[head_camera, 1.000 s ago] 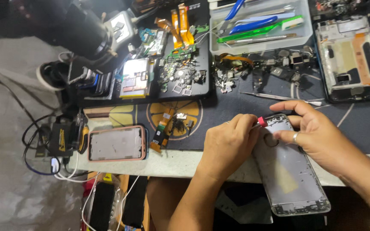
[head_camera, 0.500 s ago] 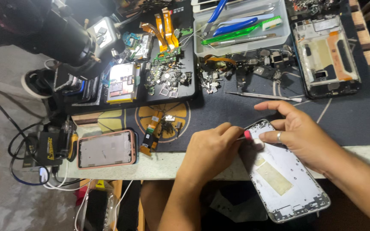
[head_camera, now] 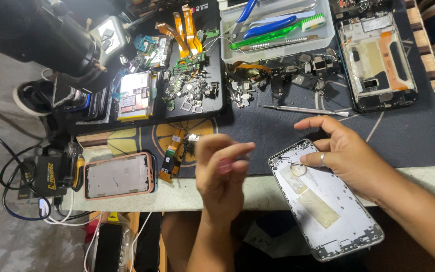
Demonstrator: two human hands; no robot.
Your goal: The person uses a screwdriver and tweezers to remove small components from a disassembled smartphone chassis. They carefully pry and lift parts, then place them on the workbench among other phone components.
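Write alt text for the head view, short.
The right hand steadies a silver phone housing at the bench edge while the left hand, blurred, pinches something pink beside it. Behind lie a pink-rimmed phone frame, a tool tray and loose parts.

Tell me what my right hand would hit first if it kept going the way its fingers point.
Your right hand points left across the phone shell, so it would probably meet your raised left hand first, though depth between them is unclear.
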